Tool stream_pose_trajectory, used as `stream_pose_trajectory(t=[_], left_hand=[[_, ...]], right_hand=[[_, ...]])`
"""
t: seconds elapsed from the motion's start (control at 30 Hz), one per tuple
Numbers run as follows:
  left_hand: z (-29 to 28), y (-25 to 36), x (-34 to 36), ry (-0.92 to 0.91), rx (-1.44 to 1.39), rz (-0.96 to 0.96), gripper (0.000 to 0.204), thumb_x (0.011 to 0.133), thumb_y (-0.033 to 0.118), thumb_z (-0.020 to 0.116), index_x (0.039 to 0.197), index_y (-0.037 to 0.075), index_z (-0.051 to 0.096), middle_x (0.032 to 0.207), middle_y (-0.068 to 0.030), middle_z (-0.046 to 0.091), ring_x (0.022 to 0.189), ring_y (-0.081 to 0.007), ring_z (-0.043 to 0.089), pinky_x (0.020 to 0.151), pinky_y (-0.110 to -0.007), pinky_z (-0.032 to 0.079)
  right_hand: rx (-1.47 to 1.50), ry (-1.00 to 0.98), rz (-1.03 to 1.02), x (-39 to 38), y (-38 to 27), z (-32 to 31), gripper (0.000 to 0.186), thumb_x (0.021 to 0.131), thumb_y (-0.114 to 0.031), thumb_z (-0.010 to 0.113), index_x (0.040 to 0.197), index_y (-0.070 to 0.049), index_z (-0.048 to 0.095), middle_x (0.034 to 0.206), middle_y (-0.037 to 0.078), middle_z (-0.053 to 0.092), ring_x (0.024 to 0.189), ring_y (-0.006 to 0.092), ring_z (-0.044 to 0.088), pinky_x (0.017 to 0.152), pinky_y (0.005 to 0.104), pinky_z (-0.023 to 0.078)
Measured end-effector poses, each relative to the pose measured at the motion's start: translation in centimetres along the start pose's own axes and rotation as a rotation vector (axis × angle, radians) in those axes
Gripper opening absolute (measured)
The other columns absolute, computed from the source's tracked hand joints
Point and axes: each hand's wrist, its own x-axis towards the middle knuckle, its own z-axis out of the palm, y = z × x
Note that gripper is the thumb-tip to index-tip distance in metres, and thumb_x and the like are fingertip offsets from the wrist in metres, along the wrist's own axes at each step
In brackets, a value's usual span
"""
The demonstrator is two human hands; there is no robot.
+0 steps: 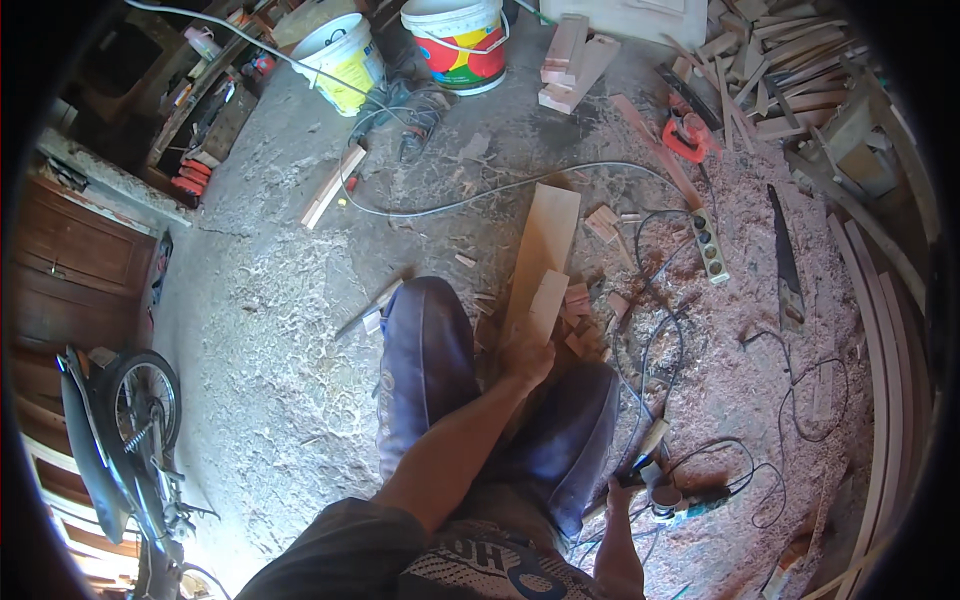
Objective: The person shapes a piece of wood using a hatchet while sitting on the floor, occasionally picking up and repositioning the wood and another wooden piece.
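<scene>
A short pale wooden board (548, 300) is gripped by my left hand (530, 357) between my knees, in front of a longer board (540, 225). My right hand (620, 497) is low at the right, outside my right knee, with fingers closed round a dark object I cannot make out. Beside it are a pale piece of wood (653, 437) and a power tool (668, 500) among black cables. Small wood offcuts (580, 325) lie right of the boards.
A power strip (710, 245), handsaw (785, 255) and red-handled tool (683, 135) lie among shavings at the right. Two buckets (452, 55) (345, 80) stand at the back. Long planks (878, 400) and piled lumber (770, 60) line the right. A two-wheeler (130, 430) stands at left.
</scene>
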Motion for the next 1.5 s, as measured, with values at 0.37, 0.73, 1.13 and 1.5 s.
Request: stream_pose_trajectory(t=[0.37, 0.73, 1.13, 1.5], left_hand=[[-0.8, -0.3, -2.1, 0.032, 0.073, -0.065, 0.050, 0.087, 0.040, 0.071, 0.113, 0.004, 0.048, 0.106, -0.0245, 0.062, 0.096, -0.0469, 0.064, 0.080, -0.053, 0.052], [0.5, -3.3, -1.0, 0.135, -0.091, 0.126, 0.052, 0.083, 0.022, 0.074, 0.121, 0.001, 0.045, 0.116, -0.0264, 0.055, 0.103, -0.0470, 0.060, 0.088, -0.052, 0.052], [-3.3, 0.1, -1.7, 0.072, -0.367, 0.576, 0.062, 0.089, 0.018, 0.073, 0.139, 0.001, 0.041, 0.127, -0.0210, 0.055, 0.108, -0.0332, 0.062, 0.093, -0.043, 0.051], [-10.7, 6.5, -5.5, -0.563, -1.072, 0.863, 0.037, 0.101, 0.009, 0.059, 0.135, 0.004, 0.046, 0.121, -0.0071, 0.059, 0.113, -0.0161, 0.058, 0.098, -0.033, 0.047]], right_hand=[[-0.053, 0.142, -0.021, -2.4, 0.8, 0.6, 0.124, 0.084, -0.012, 0.075, 0.150, 0.001, -0.030, 0.150, 0.027, 0.039, 0.131, 0.0370, 0.050, 0.115, 0.0409, 0.039], [0.096, 0.115, -0.081, -3.0, -1.7, 1.4, 0.128, 0.080, -0.008, 0.078, 0.153, -0.001, -0.027, 0.154, 0.022, 0.035, 0.134, 0.0337, 0.045, 0.117, 0.0393, 0.032], [0.269, 0.045, -0.393, -11.8, -13.0, -1.2, 0.033, 0.075, -0.011, 0.075, 0.101, -0.007, 0.055, 0.081, -0.001, 0.051, 0.067, 0.0127, 0.049, 0.060, 0.0309, 0.043], [-0.008, -0.266, -0.926, -28.7, -35.0, 7.7, 0.037, 0.083, -0.001, 0.073, 0.115, -0.001, 0.054, 0.088, 0.003, 0.057, 0.076, 0.0136, 0.050, 0.065, 0.0295, 0.044]])
